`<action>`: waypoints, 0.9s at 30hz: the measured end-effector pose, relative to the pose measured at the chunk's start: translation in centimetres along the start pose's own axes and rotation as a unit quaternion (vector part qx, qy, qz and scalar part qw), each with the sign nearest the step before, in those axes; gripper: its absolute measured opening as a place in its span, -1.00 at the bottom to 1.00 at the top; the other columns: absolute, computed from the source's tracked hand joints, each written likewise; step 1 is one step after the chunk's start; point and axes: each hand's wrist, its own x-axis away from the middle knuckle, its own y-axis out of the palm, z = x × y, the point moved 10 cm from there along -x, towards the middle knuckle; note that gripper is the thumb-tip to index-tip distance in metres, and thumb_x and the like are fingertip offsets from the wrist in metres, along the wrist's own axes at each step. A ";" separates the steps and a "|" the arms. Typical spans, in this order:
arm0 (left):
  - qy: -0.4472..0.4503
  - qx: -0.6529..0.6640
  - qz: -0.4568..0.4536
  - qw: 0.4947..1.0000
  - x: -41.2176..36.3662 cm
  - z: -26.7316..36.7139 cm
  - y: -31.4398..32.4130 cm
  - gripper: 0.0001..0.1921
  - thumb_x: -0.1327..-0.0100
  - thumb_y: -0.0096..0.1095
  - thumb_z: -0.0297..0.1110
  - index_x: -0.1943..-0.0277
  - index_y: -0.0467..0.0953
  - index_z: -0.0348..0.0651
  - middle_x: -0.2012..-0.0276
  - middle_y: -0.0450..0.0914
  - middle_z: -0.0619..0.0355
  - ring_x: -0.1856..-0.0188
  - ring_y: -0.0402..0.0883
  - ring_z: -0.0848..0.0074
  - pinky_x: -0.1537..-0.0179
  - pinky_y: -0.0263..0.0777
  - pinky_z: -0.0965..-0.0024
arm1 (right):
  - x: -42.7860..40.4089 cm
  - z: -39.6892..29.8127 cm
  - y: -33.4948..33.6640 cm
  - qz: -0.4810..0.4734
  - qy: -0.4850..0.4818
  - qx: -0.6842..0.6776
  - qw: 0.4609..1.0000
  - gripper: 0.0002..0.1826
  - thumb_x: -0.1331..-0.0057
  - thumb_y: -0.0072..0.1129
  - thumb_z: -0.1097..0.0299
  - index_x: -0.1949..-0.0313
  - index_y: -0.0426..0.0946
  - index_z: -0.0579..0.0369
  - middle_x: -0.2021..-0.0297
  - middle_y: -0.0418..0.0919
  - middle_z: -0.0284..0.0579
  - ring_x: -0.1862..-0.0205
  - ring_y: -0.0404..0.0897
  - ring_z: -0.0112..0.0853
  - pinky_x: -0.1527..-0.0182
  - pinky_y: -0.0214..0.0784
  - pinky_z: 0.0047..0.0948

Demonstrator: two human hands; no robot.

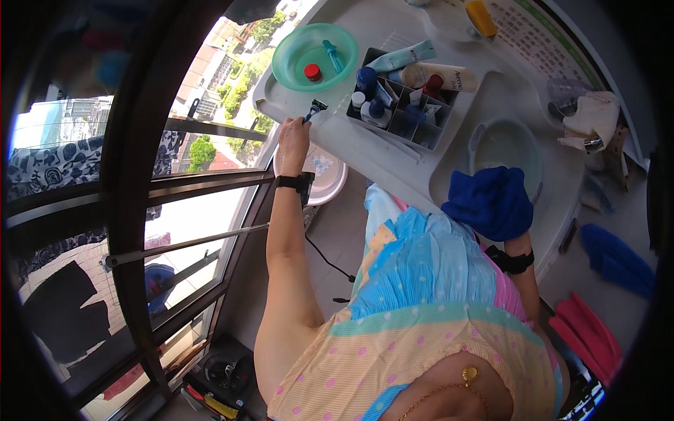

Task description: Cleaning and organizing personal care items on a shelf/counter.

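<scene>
My left hand (295, 141) grips the handle of a blue-and-black safety razor (316, 108), near the left front edge of a white washstand counter (363, 152). Just beyond the razor head is a translucent green plastic basin (287, 73). Inside it lie a red cap (312, 72) and a teal capped object (332, 55). A bunched dark blue cloth (489, 202) is in my right hand (517, 244), covering most of the fingers. That cloth hangs over the front of the sink bowl (505, 142).
A grey divided organizer (437, 138) holds several bottles, with a tube (403, 56) and an Aveeno bottle (447, 77) across it. A yellow sponge (481, 19) sits at the back. Blue (616, 258) and red (587, 337) cloths hang at right. A pink basin (337, 184) stands below; windows line the left.
</scene>
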 end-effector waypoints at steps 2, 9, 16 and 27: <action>-0.002 0.007 0.013 1.000 0.1 0.0 -1.4 -0.76 -0.20 0.22 -0.28 0.19 0.61 -0.27 0.30 0.56 -0.13 0.19 0.55 0.02 0.12 0.40 0.09 | 0.5 1.7 1.5 -0.004 -0.036 0.047 0.998 -0.55 -0.20 0.21 0.02 0.05 0.42 0.02 0.08 0.54 -0.25 0.12 0.55 -0.33 -0.06 0.25 -0.40; -0.083 0.030 0.073 0.993 -2.2 -3.3 -5.3 -0.67 -0.22 0.19 -0.14 0.07 0.63 -0.17 0.26 0.65 -0.07 0.17 0.62 0.13 0.10 0.41 0.18 | 0.5 1.0 1.9 0.007 -0.087 0.080 0.993 -0.61 -0.37 -0.03 0.10 -0.04 0.36 0.09 0.03 0.55 -0.18 -0.01 0.51 -0.31 -0.17 0.21 -0.40; -0.030 -0.059 0.026 0.997 -10.8 0.7 -4.6 -0.74 -0.18 0.28 -0.20 0.24 0.65 -0.23 0.28 0.62 -0.13 0.16 0.61 0.09 0.10 0.43 0.14 | 0.2 0.9 1.4 0.020 -0.073 0.001 0.997 -0.60 -0.40 -0.05 0.09 -0.07 0.35 0.08 0.05 0.56 -0.20 0.00 0.52 -0.32 -0.11 0.28 -0.41; 0.012 -0.204 0.018 0.979 -15.0 1.9 -0.5 -0.81 -0.17 0.08 -0.47 0.27 0.66 -0.25 0.18 0.61 -0.07 0.09 0.58 0.10 0.07 0.47 0.17 | 2.8 3.2 0.4 0.051 -0.018 0.026 0.998 -0.62 -0.40 -0.06 0.10 -0.06 0.36 0.07 0.07 0.57 -0.23 0.02 0.53 -0.34 -0.08 0.30 -0.42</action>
